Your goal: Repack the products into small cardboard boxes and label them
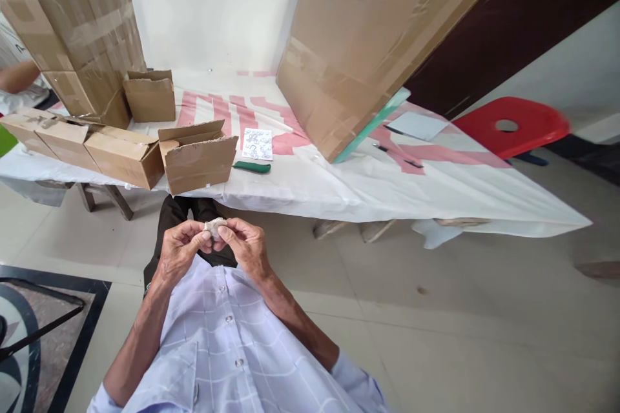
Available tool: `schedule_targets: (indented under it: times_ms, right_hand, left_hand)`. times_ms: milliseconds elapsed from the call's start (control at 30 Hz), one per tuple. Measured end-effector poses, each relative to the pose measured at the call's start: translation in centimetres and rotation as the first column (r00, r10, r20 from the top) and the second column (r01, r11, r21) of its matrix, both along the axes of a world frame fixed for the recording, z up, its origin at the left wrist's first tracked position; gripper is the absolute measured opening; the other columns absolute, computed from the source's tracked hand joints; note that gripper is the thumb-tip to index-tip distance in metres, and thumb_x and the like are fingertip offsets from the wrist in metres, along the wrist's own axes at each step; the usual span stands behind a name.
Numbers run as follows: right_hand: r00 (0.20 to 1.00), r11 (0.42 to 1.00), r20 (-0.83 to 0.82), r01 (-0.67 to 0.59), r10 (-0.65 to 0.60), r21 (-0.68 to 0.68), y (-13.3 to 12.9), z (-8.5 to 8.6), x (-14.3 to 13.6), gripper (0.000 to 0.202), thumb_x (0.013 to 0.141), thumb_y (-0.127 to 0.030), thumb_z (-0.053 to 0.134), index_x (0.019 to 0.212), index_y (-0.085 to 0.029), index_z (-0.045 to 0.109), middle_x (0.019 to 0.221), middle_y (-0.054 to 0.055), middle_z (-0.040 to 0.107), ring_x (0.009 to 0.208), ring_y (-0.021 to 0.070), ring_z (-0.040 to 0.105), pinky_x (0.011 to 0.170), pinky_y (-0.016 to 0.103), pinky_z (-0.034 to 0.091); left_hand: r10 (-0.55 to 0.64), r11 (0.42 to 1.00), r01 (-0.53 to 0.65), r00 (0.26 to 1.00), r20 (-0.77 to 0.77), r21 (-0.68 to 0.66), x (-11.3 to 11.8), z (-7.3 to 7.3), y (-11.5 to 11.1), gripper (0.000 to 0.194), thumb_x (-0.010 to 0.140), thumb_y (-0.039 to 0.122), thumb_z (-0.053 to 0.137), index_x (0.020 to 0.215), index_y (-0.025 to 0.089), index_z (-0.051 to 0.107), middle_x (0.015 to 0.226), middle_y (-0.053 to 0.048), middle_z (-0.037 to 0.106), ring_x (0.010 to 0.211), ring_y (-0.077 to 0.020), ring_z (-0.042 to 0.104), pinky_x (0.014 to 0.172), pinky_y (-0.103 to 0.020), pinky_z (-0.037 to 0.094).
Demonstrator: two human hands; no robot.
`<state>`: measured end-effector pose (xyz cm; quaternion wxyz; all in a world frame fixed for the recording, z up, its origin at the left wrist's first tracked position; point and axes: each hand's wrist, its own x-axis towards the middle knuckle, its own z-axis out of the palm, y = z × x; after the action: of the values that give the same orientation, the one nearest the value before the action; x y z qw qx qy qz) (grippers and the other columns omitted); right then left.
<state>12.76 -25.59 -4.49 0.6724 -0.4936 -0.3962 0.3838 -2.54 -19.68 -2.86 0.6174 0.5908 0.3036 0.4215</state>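
Observation:
Both my hands meet over my lap, just off the table's front edge. Between them is a small, crumpled, pale greyish piece [216, 228], perhaps paper or plastic; its exact kind is too small to make out. My left hand [186, 246] pinches its left side with thumb and fingers. On the other side, my right hand [246, 246] grips it with the thumb pressed on top. Beyond the hands, on the table, lie a green utility knife [252, 167] and a white sheet with drawn figures [258, 144]. An open cardboard box [199, 164] stands to their left.
A row of cardboard boxes [97, 147] lines the table's left front, with a tall box stack [92, 45] behind. A large cardboard panel [368, 58] leans at the right. Pens [397, 155] lie near it; a red stool [513, 126] stands beyond. Another person's arm [19, 76] shows far left.

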Motion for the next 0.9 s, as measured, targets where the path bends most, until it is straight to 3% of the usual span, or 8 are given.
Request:
schedule_targets:
  times_ms: [233, 333, 433, 533, 633, 733, 800, 900]
  right_hand:
    - [0.979, 0.982, -0.141, -0.164, 0.150, -0.091, 0.5, -0.5, 0.2, 0.045, 0.082, -0.064, 0.084, 0.084, -0.019, 0.075, 0.071, 0.001, 0.075, 0.052, 0.0142, 0.068, 0.056, 0.029, 0.062]
    - [0.971, 0.979, -0.170, -0.183, 0.166, -0.091, 0.5, -1.0, 0.0, 0.053, 0.083, -0.061, 0.084, 0.113, -0.019, 0.076, 0.079, 0.001, 0.077, 0.056, 0.0148, 0.070, 0.060, 0.031, 0.065]
    - [0.987, 0.989, -0.065, -0.145, 0.144, -0.012, 0.3, -1.2, -0.4, 0.065, 0.085, -0.055, 0.085, 0.139, -0.023, 0.067, 0.094, 0.003, 0.081, 0.072, 0.0172, 0.076, 0.074, 0.034, 0.068]
    - [0.993, 0.995, 0.103, -0.068, 0.061, 0.066, 0.1, -1.3, -0.7, 0.048, 0.087, -0.051, 0.085, 0.125, -0.024, 0.073, 0.099, 0.004, 0.081, 0.083, 0.0184, 0.077, 0.081, 0.033, 0.067]
    - [0.987, 0.999, 0.163, -0.007, -0.001, 0.047, 0.2, -1.1, -0.4, 0.035, 0.091, -0.053, 0.079, 0.108, -0.023, 0.078, 0.087, 0.003, 0.080, 0.066, 0.0163, 0.073, 0.066, 0.030, 0.065]
    - [0.983, 1.000, 0.180, -0.027, 0.027, -0.003, 0.4, -0.8, 0.2, 0.035, 0.095, -0.056, 0.074, 0.094, -0.021, 0.079, 0.066, 0.000, 0.072, 0.050, 0.0137, 0.063, 0.051, 0.026, 0.056]
    - [0.970, 0.999, 0.236, -0.051, 0.052, -0.008, 0.6, -0.5, 0.4, 0.038, 0.097, -0.055, 0.070, 0.083, -0.021, 0.078, 0.056, -0.002, 0.064, 0.048, 0.0127, 0.059, 0.050, 0.025, 0.052]
    - [0.958, 0.998, 0.280, -0.066, 0.058, 0.019, 1.1, -0.2, 0.7, 0.039, 0.096, -0.057, 0.071, 0.081, -0.021, 0.078, 0.067, 0.001, 0.069, 0.059, 0.0136, 0.063, 0.057, 0.025, 0.056]
  left_hand:
    - [0.001, 0.992, -0.007, 0.999, 0.045, 0.122, -0.1, -0.1, 0.5, 0.050, 0.081, 0.054, 0.092, 0.114, 0.019, 0.079, 0.078, 0.000, 0.072, 0.061, -0.0114, 0.067, 0.060, -0.023, 0.059]
    - [0.009, 0.996, -0.007, 1.000, -0.021, 0.091, -0.2, 0.0, 0.5, 0.042, 0.085, 0.054, 0.089, 0.105, 0.018, 0.082, 0.072, -0.002, 0.072, 0.058, -0.0123, 0.066, 0.059, -0.024, 0.058]
    - [0.050, 0.998, -0.049, 0.998, -0.038, 0.026, -0.2, 0.0, 0.6, 0.045, 0.081, 0.057, 0.091, 0.102, 0.017, 0.082, 0.064, 0.000, 0.070, 0.052, -0.0119, 0.062, 0.055, -0.025, 0.056]
    - [0.043, 0.999, -0.043, 0.998, -0.040, 0.004, -0.2, 0.0, 0.8, 0.051, 0.080, 0.060, 0.090, 0.102, 0.015, 0.082, 0.063, -0.001, 0.071, 0.050, -0.0118, 0.061, 0.053, -0.024, 0.055]
    - [0.002, 1.000, -0.001, 0.998, -0.056, 0.023, -0.2, -0.1, 0.9, 0.052, 0.081, 0.061, 0.088, 0.105, 0.015, 0.083, 0.069, -0.003, 0.074, 0.054, -0.0122, 0.063, 0.055, -0.025, 0.056]
    - [0.007, 0.989, 0.012, 0.992, -0.128, 0.147, -0.2, 0.0, 1.1, 0.048, 0.084, 0.060, 0.085, 0.104, 0.016, 0.085, 0.071, -0.003, 0.074, 0.055, -0.0112, 0.059, 0.054, -0.023, 0.051]
    - [0.041, 0.974, 0.002, 0.981, -0.187, 0.224, -0.3, 0.2, 1.2, 0.041, 0.090, 0.056, 0.080, 0.095, 0.016, 0.086, 0.063, -0.002, 0.068, 0.052, -0.0104, 0.053, 0.051, -0.022, 0.045]
    - [0.072, 0.963, -0.007, 0.970, -0.232, 0.271, -0.2, 0.7, 1.4, 0.036, 0.092, 0.051, 0.078, 0.079, 0.017, 0.083, 0.054, 0.000, 0.061, 0.052, -0.0107, 0.049, 0.050, -0.022, 0.040]
